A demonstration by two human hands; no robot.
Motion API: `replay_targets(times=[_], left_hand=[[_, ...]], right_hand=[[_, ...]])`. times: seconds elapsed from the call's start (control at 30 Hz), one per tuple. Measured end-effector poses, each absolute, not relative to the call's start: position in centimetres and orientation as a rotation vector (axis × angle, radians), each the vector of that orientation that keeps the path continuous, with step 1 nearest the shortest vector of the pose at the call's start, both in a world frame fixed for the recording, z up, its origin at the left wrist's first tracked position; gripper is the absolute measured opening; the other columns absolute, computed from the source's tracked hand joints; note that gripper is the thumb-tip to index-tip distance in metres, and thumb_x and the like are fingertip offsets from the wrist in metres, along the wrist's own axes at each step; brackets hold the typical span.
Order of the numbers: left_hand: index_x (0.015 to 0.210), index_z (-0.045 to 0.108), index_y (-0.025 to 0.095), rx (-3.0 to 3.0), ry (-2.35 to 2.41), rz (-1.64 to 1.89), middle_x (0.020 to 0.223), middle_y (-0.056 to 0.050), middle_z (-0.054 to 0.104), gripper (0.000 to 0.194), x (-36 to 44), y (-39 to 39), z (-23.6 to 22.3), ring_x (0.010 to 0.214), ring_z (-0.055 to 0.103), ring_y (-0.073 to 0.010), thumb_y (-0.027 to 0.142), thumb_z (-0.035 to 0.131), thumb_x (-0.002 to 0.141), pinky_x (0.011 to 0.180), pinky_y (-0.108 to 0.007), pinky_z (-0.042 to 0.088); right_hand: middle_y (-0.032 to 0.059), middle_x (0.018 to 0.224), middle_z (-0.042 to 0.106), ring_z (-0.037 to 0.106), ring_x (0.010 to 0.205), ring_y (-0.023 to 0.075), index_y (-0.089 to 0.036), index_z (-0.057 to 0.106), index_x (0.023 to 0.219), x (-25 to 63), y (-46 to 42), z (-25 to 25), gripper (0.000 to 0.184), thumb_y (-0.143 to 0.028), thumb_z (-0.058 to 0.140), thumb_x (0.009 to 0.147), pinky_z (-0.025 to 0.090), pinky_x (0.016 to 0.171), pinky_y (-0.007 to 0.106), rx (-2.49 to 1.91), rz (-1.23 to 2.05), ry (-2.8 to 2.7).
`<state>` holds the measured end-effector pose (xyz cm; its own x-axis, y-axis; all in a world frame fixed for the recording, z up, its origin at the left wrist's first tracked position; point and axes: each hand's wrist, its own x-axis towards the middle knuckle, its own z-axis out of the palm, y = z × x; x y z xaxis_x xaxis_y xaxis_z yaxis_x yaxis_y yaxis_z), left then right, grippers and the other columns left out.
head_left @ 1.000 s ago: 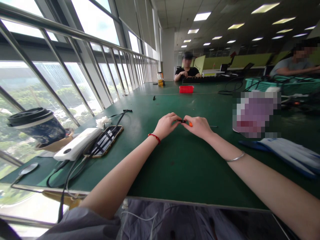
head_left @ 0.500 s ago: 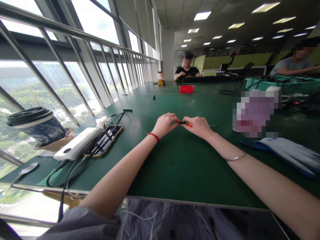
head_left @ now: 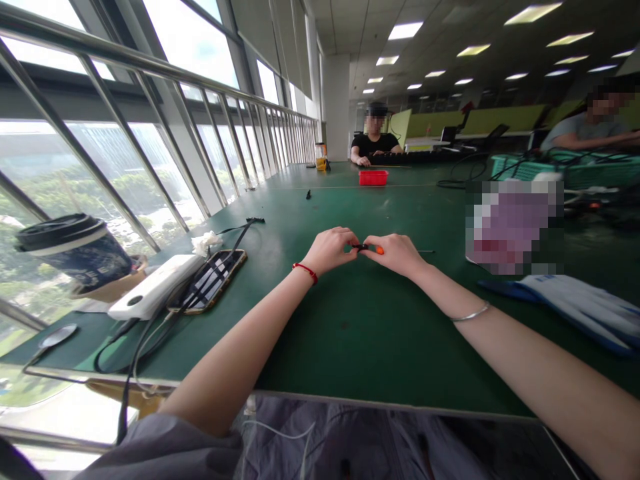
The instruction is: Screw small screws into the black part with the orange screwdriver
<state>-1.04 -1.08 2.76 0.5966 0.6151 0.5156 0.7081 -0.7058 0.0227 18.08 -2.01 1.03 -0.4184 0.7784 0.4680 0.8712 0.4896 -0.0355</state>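
Note:
In front of me, over the green table (head_left: pixel 320 347), both hands meet at a small black part (head_left: pixel 359 247). My left hand (head_left: pixel 329 251), with a red cord at the wrist, is closed and pinches the part between thumb and fingers. Closed as well, my right hand (head_left: pixel 395 253) has its fingertips at the part's other side. An orange handle (head_left: pixel 380 251) shows under the right fingers, and a thin metal shaft (head_left: pixel 427 251) sticks out beyond that hand; together they look like a screwdriver. Fingers hide most of the part and the handle.
On the left lie a phone (head_left: pixel 215 283) with cables, a white power bank (head_left: pixel 155 287) and a lidded cup (head_left: pixel 75 253). Gloves (head_left: pixel 575 303) lie right. Farther off are a red box (head_left: pixel 373 177), a small black piece (head_left: pixel 308 195), a green basket (head_left: pixel 590 168) and two people.
My hands have shifted very slightly left with the black part, and its angle differs a little. Across the table, a person's hand has lowered to the tabletop.

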Motion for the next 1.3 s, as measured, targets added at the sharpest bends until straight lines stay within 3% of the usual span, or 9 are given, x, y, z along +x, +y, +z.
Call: replay_targets(times=[0.37, 0.6, 0.9, 1.17, 1.3], left_hand=[[0.099, 0.068, 0.018, -2.695, -0.982, -0.772, 0.096, -0.005, 0.067, 0.023, -1.1, -1.0, 2.4, 0.089, 0.061, -0.0162, 0.023, 0.048, 0.09, 0.074, -0.025, 0.048], [0.088, 0.072, 0.017, -2.898, -1.067, -1.096, 0.087, -0.004, 0.068, 0.015, -1.6, -0.2, 2.4, 0.078, 0.064, -0.0134, 0.023, 0.059, 0.083, 0.075, -0.024, 0.049], [0.084, 0.076, 0.017, -2.896, -1.071, -1.198, 0.087, -0.005, 0.069, 0.014, -1.7, -0.2, 2.6, 0.076, 0.064, -0.0135, 0.025, 0.065, 0.08, 0.077, -0.025, 0.049], [0.083, 0.075, 0.018, -2.895, -1.056, -0.922, 0.086, -0.004, 0.071, 0.013, -2.0, -0.4, 3.4, 0.072, 0.064, -0.0131, 0.023, 0.063, 0.079, 0.071, -0.023, 0.048], [0.082, 0.074, 0.017, -2.914, -1.108, -0.933, 0.08, -0.003, 0.072, 0.014, -2.0, -0.4, 3.4, 0.072, 0.064, -0.0139, 0.023, 0.062, 0.078, 0.071, -0.023, 0.049]], right_hand=[[0.0012, 0.074, 0.069, 0.062, 0.066, 0.0169, -0.025, 0.067, 0.098, 18.4, -2.0, 0.9, 0.031, -0.047, 0.048, 0.088, 0.037, 0.056, 0.025, -1.358, -0.246, -2.291], [0.0012, 0.074, 0.069, 0.062, 0.066, 0.0174, -0.025, 0.068, 0.096, 18.5, -1.8, 0.7, 0.031, -0.048, 0.05, 0.087, 0.038, 0.057, 0.025, -1.305, -0.196, -2.226], [0.0004, 0.066, 0.064, 0.058, 0.06, 0.0157, -0.024, 0.067, 0.093, 18.4, -2.1, 0.8, 0.031, -0.048, 0.048, 0.087, 0.035, 0.053, 0.024, -1.284, -0.165, -2.213], [-0.0006, 0.066, 0.063, 0.057, 0.058, 0.0147, -0.024, 0.066, 0.097, 18.3, -1.9, 0.7, 0.028, -0.044, 0.049, 0.087, 0.037, 0.055, 0.025, -1.256, -0.118, -2.261], [0.0009, 0.069, 0.066, 0.059, 0.061, 0.0154, -0.022, 0.068, 0.089, 18.3, -2.1, 0.8, 0.03, -0.046, 0.049, 0.087, 0.039, 0.056, 0.025, -1.254, -0.14, -2.272]])
